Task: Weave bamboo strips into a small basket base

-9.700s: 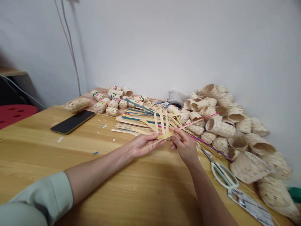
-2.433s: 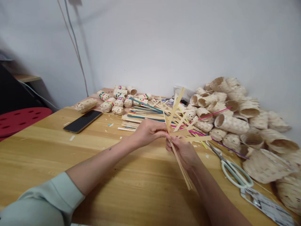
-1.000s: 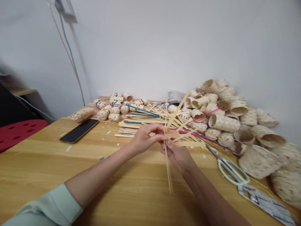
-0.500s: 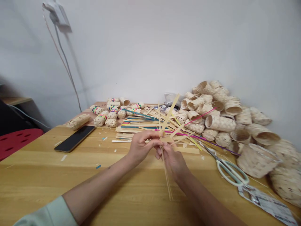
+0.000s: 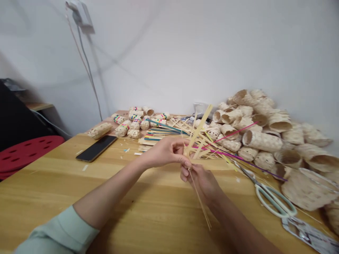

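1. My left hand [image 5: 165,152] and right hand [image 5: 201,184] are both closed, pinching a bundle of bamboo strips [image 5: 199,129] where the strips cross, and my fingers meet there, held above the counter [image 5: 53,204].
2. The bundle fans upward and away from my grip, and a few long tails hang down below my right hand.
3. A pale green sleeve [image 5: 60,231] covers my left arm at the near edge of the view.
4. Right of the bundle, white-handled scissors [image 5: 275,201] lie on the counter, with a shiny printed packet [image 5: 308,234] just beyond them.
5. Left of the bundle lies a black smartphone [image 5: 96,148].
6. Beyond the bundle are stacked flat strips with coloured bands [image 5: 153,135], a long magenta strip [image 5: 238,158] and small woven rolls with coloured bands [image 5: 136,123].
7. Farther right of the bundle, woven bamboo tubes [image 5: 262,140] are heaped against the wall.
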`<state>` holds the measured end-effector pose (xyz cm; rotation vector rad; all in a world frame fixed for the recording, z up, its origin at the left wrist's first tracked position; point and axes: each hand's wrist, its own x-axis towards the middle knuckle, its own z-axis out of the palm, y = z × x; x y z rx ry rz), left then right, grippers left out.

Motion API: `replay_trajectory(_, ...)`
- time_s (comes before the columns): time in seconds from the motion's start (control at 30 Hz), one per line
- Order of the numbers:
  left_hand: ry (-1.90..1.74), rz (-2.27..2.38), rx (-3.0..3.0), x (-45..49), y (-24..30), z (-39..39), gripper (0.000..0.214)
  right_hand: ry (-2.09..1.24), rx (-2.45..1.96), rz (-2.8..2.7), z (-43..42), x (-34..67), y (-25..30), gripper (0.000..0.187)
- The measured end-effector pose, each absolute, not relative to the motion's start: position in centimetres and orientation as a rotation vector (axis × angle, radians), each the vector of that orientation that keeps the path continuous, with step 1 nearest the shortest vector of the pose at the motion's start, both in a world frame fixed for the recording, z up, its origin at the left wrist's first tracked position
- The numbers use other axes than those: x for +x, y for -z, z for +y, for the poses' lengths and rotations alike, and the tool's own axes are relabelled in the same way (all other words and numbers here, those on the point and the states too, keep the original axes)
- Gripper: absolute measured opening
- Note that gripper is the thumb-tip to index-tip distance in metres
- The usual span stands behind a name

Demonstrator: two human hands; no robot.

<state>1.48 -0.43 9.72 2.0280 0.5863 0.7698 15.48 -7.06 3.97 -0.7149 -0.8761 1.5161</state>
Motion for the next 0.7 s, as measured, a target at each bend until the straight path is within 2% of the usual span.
replay_trajectory(0.07,-0.738,0.598,2.069,1.2,-9.8,-0.4,0.034,-1.502,-0.742,-0.913,-7.0,15.5,-3.8,0.018)
replay_trajectory(0.37,-0.82,0.632,2.018,1.2,-8.6,-0.4,0.028,-1.398,-0.825,-0.899,-6.6,15.2,-2.0,0.022)
replay_trajectory(0.53,-0.802,0.689,1.789,1.5,-7.9,-0.4,0.031,-1.35,-0.82,-0.87,-6.7,15.1,-2.1,0.027)
replay_trajectory(0.7,-0.668,0.716,1.788,1.4,-7.0,0.0,0.035,-1.321,-0.924,-0.935,-6.6,15.3,-1.8,0.023)
